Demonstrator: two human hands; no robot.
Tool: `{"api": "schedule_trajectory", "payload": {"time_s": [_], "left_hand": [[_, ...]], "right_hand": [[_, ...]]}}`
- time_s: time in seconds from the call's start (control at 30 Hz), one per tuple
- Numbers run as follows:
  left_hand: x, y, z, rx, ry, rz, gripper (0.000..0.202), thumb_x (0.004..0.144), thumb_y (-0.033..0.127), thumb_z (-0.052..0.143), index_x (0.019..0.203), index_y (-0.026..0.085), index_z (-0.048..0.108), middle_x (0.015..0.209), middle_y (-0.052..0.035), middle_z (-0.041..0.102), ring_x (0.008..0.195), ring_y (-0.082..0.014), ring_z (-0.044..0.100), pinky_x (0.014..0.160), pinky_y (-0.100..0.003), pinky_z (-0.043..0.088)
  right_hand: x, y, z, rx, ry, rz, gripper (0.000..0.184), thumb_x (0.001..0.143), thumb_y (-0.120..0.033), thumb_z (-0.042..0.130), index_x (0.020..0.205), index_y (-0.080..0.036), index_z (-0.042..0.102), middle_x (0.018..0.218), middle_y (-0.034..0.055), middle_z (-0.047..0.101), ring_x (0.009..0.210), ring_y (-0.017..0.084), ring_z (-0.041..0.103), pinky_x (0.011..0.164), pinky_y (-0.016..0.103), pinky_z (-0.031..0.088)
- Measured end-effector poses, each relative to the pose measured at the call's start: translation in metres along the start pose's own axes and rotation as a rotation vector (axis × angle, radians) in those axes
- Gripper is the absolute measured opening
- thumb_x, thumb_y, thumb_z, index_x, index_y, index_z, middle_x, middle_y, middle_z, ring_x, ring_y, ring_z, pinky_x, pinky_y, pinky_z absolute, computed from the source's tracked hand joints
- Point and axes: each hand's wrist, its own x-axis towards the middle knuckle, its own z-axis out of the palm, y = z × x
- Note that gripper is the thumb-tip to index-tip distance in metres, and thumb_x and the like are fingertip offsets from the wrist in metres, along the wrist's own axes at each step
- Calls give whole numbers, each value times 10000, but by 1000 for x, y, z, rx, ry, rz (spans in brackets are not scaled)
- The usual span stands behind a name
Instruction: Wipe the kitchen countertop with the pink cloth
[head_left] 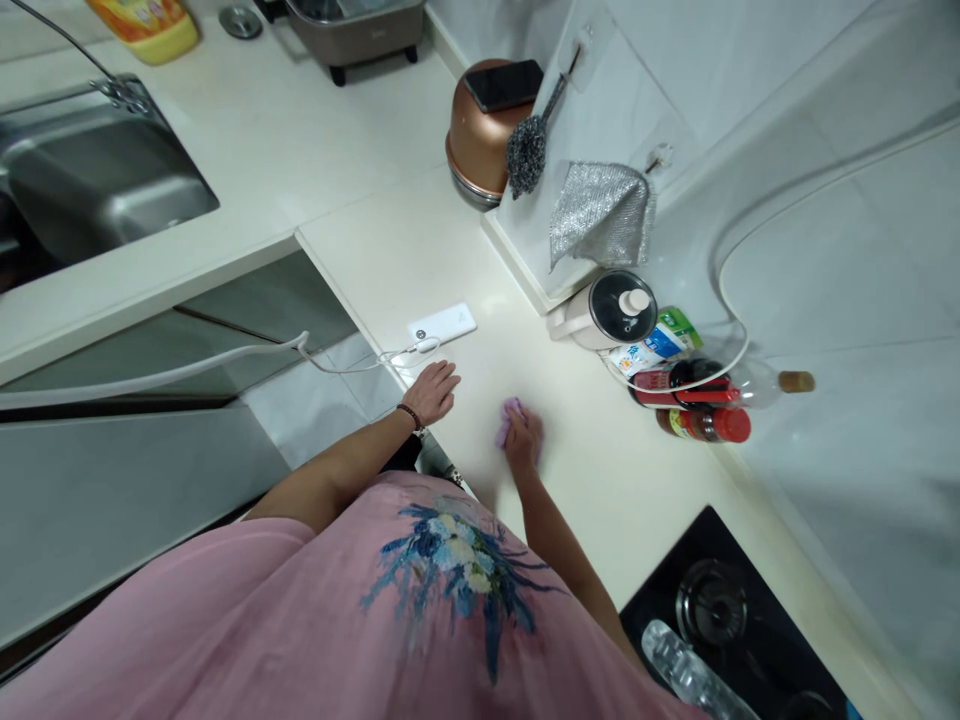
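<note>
My right hand [527,445] presses a crumpled purple cloth [510,410] against the pale countertop [480,385], with fingers closed around it. Near the counter's front edge, my left hand [433,393] rests on the surface with its fingers apart and nothing in them. A dark bead bracelet [409,415] circles that wrist. Just beyond the left hand lies a white power bank [444,326] with a white cable [390,354] plugged into it, trailing over the edge.
Sauce bottles [701,425] and a lidded kettle [622,308] stand along the wall. A copper-coloured pot [480,140] carries a phone [505,86]. The sink [112,180] is at the far left. A plastic bottle [690,670] lies on the black stove [750,620] at the lower right.
</note>
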Motion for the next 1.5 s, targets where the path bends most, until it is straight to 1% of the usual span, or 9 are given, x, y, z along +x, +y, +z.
{"api": "schedule_trajectory", "payload": {"time_s": [0.2,0.33,0.43,0.67,0.8,1.07,1.27,1.4,1.5], "left_hand": [[1,2,-1,27,-10,0,523,965,258,516,1473,168,603,1633,-164,487,1596,-346,317,1310,-631,291],[-1,1,0,25,-9,1,548,964,262,524,1505,193,579,1646,-153,478,1594,-352,321,1308,-659,271],[-1,0,1,23,-6,0,554,959,263,530,1507,200,581,1644,-153,481,1590,-356,331,1305,-671,269],[1,1,-1,19,-1,4,507,968,265,515,1458,186,619,1615,-156,511,1591,-351,339,1292,-652,316],[1,3,-2,17,6,5,487,973,270,505,1430,160,634,1612,-170,509,1593,-351,334,1293,-639,326],[0,3,-1,37,-11,-14,536,963,247,505,1486,177,598,1611,-162,517,1589,-349,348,1297,-661,311],[-1,-1,2,49,12,10,510,978,256,498,1467,164,612,1594,-166,537,1585,-345,362,1287,-646,343],[-2,-2,4,36,19,8,518,977,258,507,1478,175,607,1606,-164,527,1587,-345,358,1289,-645,338],[-2,-2,3,27,15,1,527,975,257,517,1491,188,598,1623,-153,510,1590,-344,349,1296,-644,323]], "right_hand": [[92,21,17,33,34,49,436,980,-174,420,1213,-204,787,1253,173,657,1207,288,542,1042,489,458],[112,10,25,29,78,111,451,991,-185,398,1241,-206,772,1294,183,634,1244,311,523,1046,516,444],[88,-15,27,21,26,26,421,1000,-182,433,1240,-218,777,1279,174,655,1202,295,539,1046,487,437],[-14,-75,26,34,-204,-237,365,1016,-162,506,1212,-274,794,1259,98,724,1171,237,580,1038,384,426],[-11,-78,28,33,-271,-256,370,1008,-154,530,1227,-298,791,1261,76,735,1184,226,576,1042,376,433],[91,-60,53,62,-174,-237,359,1018,-146,515,1202,-272,797,1264,110,696,1140,234,557,1032,384,418],[157,-25,57,43,-94,-146,400,950,-114,532,1214,-247,801,1283,138,664,1180,269,542,1052,431,443],[174,10,44,63,-7,-57,430,940,-105,492,1220,-235,792,1286,140,644,1193,271,538,1048,451,462],[165,36,29,62,66,5,435,960,-143,451,1227,-221,786,1280,154,643,1207,279,536,1049,482,469]]}}
